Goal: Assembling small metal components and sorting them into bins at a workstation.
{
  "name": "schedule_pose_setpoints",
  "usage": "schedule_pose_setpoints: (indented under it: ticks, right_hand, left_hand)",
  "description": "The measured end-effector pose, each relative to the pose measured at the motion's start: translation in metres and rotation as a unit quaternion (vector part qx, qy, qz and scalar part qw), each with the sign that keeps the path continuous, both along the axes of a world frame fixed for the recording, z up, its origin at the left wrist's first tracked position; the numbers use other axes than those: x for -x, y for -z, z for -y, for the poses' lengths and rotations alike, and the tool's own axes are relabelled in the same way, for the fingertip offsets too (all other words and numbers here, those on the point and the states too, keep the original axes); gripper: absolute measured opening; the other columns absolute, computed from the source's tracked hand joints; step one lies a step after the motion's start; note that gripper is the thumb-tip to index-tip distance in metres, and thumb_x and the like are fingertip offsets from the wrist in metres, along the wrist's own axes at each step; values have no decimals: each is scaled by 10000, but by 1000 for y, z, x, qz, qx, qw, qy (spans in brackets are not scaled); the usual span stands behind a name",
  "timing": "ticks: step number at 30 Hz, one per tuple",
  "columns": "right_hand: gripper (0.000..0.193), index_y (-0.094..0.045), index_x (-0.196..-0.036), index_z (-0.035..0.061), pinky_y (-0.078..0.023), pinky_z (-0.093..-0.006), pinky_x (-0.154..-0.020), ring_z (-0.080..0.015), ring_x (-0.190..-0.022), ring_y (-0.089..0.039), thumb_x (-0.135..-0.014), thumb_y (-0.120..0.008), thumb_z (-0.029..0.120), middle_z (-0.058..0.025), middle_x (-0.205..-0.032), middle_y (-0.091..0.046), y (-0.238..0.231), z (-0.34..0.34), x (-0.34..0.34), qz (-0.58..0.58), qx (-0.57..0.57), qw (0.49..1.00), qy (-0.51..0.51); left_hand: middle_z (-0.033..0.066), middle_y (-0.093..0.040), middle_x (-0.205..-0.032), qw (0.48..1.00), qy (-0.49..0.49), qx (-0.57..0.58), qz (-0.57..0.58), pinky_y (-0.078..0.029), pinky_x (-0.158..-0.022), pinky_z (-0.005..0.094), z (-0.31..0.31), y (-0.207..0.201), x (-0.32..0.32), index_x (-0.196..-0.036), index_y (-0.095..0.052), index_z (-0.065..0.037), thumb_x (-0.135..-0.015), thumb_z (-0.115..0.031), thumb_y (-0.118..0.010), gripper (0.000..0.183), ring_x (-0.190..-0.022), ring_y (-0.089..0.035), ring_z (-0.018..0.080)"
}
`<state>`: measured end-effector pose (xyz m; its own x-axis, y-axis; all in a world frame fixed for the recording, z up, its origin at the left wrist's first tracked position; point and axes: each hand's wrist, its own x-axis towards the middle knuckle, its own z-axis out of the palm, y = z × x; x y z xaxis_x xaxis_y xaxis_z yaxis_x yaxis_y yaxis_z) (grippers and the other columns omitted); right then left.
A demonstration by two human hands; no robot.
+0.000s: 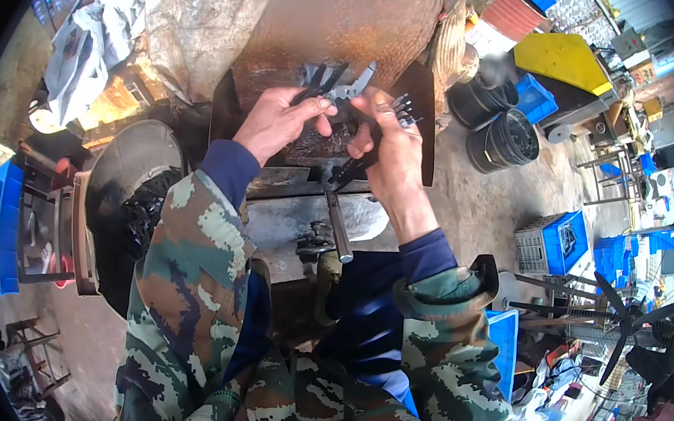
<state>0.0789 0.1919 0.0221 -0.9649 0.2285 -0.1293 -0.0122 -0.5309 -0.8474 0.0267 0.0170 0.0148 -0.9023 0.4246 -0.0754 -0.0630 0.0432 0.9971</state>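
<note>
My fingers hide much of the dark strips [405, 112] clamped in my right hand [398, 153]; I can't count them. My left hand [275, 123] pinches a black piece [319, 85], its lower end covered. Between both hands lies one grey metal piece [360, 82]; rightward, two black buckets [486, 156].

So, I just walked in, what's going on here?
A person in a camouflage jacket is handling small dark parts with both bare hands. The left hand pinches a dark flat piece, while the right hand holds a bunch of thin dark pieces. Both hands are close together, above a metal bar that points back toward the person. To the left, a round container holds more dark pieces.
</note>
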Motion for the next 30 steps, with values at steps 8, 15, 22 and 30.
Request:
schedule_pose_setpoints:
  ticks: [8,15,22,30]
  right_hand:
    - [118,-625,-869,43,-395,-270,-388,-85,-414,-463,-925,-664,139,-46,-686,-625,2,7,1,-38,-83,996,2]
    - [144,-590,-913,50,-414,-286,-397,-104,-425,-484,-924,-675,165,-50,-722,-622,0,-8,-8,-17,-52,998,13]
    - [167,-575,-970,58,-572,-350,-580,-189,-618,-636,-950,-639,211,-65,-801,-631,-5,-31,-18,18,49,998,-26]
    - [269,-535,-929,18,-581,-485,-841,-313,-937,-673,-1000,-549,277,-147,-966,-634,1,-50,-15,29,146,989,13]
  left_hand:
    - [15,-674,-776,999,-11,-49,10,-272,-432,205,-7,2,-3,-1012,-697,-34,-942,-256,-625,244,-485,-367,18]
    - [17,-621,-758,996,-68,10,56,-282,-423,238,24,46,42,-1046,-664,22,-928,-168,-499,278,-465,-360,43]
    - [-6,-567,-839,985,19,166,-36,-347,-508,243,27,83,57,-1051,-671,38,-904,-85,-548,227,-561,-447,71]
    - [135,-623,-1015,953,76,210,-203,-470,-837,352,31,87,59,-1071,-680,31,-849,-82,-590,264,-931,-616,309]
